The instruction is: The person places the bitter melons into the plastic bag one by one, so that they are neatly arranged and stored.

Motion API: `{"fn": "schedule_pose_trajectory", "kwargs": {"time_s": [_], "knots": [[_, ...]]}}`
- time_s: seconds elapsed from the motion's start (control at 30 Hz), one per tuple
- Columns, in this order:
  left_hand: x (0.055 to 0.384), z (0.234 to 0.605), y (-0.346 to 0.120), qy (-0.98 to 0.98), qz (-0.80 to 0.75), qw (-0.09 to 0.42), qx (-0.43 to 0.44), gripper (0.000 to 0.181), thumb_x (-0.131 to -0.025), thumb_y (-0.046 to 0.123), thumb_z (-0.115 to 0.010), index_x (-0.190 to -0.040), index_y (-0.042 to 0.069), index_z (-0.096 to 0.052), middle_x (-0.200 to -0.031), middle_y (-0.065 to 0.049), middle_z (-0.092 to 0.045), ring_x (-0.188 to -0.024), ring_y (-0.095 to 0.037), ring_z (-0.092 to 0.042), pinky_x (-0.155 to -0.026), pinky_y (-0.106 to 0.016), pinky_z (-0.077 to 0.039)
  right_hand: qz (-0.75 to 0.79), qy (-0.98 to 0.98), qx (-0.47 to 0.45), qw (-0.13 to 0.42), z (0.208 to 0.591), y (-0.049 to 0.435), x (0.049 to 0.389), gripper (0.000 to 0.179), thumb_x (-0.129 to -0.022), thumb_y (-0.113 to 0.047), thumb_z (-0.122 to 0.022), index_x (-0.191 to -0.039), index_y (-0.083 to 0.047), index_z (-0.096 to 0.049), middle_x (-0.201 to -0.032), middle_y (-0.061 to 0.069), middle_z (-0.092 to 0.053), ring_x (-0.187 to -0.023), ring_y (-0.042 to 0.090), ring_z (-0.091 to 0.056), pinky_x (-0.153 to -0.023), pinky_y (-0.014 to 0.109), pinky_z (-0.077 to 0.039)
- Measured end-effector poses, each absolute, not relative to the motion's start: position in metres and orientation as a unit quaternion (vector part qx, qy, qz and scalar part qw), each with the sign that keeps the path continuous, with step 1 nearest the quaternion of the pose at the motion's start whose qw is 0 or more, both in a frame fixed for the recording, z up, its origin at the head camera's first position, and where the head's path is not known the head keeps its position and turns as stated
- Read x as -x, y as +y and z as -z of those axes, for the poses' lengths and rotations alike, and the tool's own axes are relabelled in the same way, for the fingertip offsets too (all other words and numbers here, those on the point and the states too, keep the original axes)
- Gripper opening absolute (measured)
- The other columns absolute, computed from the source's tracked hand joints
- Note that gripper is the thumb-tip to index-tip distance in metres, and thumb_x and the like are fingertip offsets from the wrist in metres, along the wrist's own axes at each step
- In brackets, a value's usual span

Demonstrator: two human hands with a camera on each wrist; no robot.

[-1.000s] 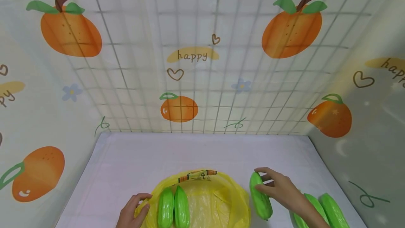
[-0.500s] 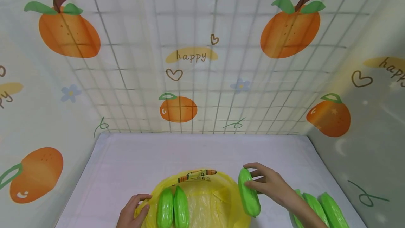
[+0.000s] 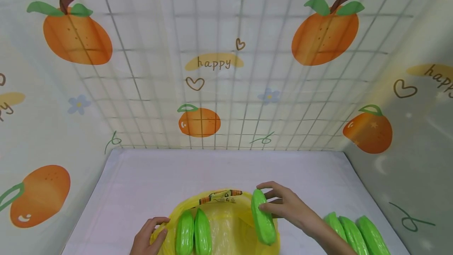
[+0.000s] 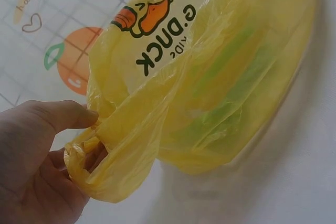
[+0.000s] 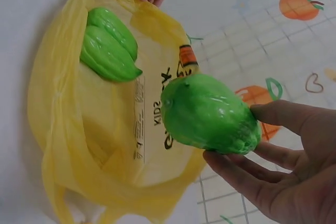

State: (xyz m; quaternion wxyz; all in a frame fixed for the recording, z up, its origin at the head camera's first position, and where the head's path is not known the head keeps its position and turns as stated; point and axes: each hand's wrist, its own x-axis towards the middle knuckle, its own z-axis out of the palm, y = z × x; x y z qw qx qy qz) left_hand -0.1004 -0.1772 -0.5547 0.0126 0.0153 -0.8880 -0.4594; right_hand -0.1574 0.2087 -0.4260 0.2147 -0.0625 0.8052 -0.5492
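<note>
Where the bag (image 4: 123, 177) intervenes, vegetables (image 5: 105, 53) seem blurred.

Rear wall (image 3: 233, 93): pale, gridded, printed with oranges (image 3: 199, 122), hearts (image 3: 195, 83) and "happy" lettering (image 3: 214, 63). Left wall (image 3: 46, 137) light; right wall (image 3: 417, 176) greyer, shaded. Pale work surface (image 3: 226, 168) meets all three.

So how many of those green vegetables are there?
6: two green vegetables in the yellow bag, one held by the right hand, three on the white tabletop at right. Others could be hidden.
</note>
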Motion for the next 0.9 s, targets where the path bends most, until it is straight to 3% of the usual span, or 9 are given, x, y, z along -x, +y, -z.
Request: {"fn": "schedule_pose_trajectory", "kwargs": {"time_s": [0.57,0.9], "knots": [[0.102,0.553,-0.18,-0.887,0.461,0.008,-0.013,0.018,-0.095,0.017,-0.067,-0.112,0.022,-0.067,-0.104,0.01,-0.061,-0.105,-0.016,-0.059,-0.086,-0.041,-0.047,0.592,0.749,0.093,0.282,0.447,0.173,0.156,0.054,-0.092,-0.014,-0.071,-0.139,0.001,-0.047,-0.113,0.019,-0.059,-0.095,0.027,-0.067,-0.078,0.048,-0.057],[0.102,0.553,-0.179,-0.885,0.465,-0.004,-0.015,0.017,-0.096,0.018,-0.067,-0.113,0.021,-0.067,-0.106,0.008,-0.061,-0.107,-0.02,-0.06,-0.087,-0.044,-0.047,0.587,0.749,0.064,0.301,0.459,0.155,0.156,0.057,-0.091,-0.014,-0.072,-0.141,-0.001,-0.047,-0.121,0.022,-0.053,-0.098,0.029,-0.063,-0.08,0.051,-0.055]]}}
